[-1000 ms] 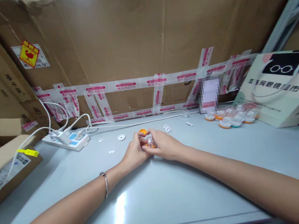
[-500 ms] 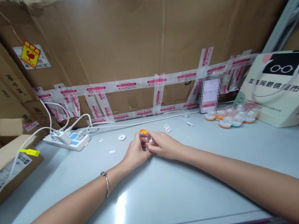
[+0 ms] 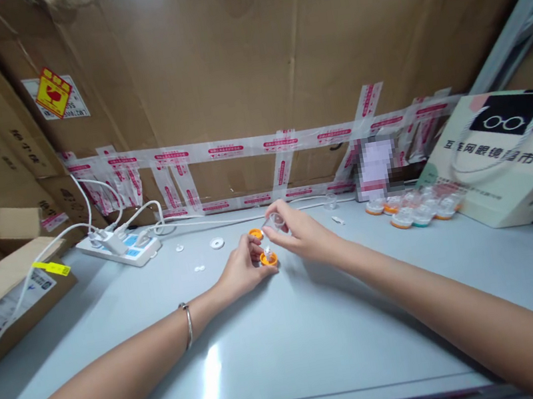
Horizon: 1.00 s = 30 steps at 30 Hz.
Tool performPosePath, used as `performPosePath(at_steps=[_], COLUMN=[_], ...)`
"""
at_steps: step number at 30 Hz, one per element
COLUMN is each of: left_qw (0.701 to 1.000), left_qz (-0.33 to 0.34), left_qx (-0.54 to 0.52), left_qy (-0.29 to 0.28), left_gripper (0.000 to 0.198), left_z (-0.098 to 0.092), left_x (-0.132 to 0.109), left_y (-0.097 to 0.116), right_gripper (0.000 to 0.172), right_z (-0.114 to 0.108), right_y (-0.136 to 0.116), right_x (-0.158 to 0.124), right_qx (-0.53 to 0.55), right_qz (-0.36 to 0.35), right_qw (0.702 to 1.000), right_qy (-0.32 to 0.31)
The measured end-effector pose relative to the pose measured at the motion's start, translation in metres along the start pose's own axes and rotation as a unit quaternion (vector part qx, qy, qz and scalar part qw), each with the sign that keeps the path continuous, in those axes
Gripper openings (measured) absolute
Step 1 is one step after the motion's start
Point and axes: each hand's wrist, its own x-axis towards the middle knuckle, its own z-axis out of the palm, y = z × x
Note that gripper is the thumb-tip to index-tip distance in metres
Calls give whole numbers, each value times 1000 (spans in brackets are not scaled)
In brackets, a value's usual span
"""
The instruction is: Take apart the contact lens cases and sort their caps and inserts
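Note:
My left hand (image 3: 242, 272) rests on the grey table (image 3: 287, 331) with its fingers curled round a small orange base (image 3: 269, 258) that carries a tiny clear piece. Just above and to the right, my right hand (image 3: 302, 234) is lifted off the table and pinches a small clear cap (image 3: 274, 221) between thumb and fingers. A second orange disc (image 3: 255, 233) lies on the table right behind my left fingertips. A metal bangle sits on my left wrist.
A white power strip (image 3: 122, 247) with plugged cables lies at the back left, cardboard boxes (image 3: 3, 295) beside it. Small white rings (image 3: 216, 242) lie loose nearby. Several finished clear-and-orange pieces (image 3: 412, 210) cluster at the back right next to a printed box (image 3: 507, 154). Taped cardboard forms the back wall.
My hands were pressed together around the little piece. My right hand has now lifted up and away to the right with the clear cap, and the orange base stays down in my left fingers.

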Motion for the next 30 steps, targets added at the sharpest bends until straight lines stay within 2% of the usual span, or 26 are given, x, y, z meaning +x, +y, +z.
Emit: performPosePath(at_steps=[3,5,7,10,12,16,19,26,28,30], left_qw=[1000,1000,1000,1000,1000,1000,1000,1000,1000,999], left_qz=[-8,-10,-11,-11,-12,-11,-14,-15,-16,-17], left_qx=[-4,1,9,13,16,8,-2,-5,-8,-14], left_qy=[2,1,1,-1,-2,-8,-15,-19,-21,-25], left_gripper=[51,52,53,55,54,54,54,55,55,55], left_z=[0,0,0,-1,-1,-2,-2,-3,-3,-3], left_x=[0,-1,-1,-1,-1,-2,-3,-5,-5,-5], left_y=[1,1,2,2,2,2,3,5,5,5], right_gripper=[32,34,33,30,30,30,31,35,39,39], right_z=[-23,-38,-50,-60,-61,-57,-52,-50,-51,-48], right_y=[21,48,79,118,134,145,150,164,158,143], right_x=[7,11,14,20,24,30,32,30,31,30], right_qx=[10,-15,-66,-214,-284,-332,-337,-330,-329,-298], right_qz=[70,116,125,116,115,132,146,169,169,150], right_qw=[996,988,983,967,952,932,926,927,928,943], right_qy=[54,99,121,71,20,-64,-83,-62,-47,-1])
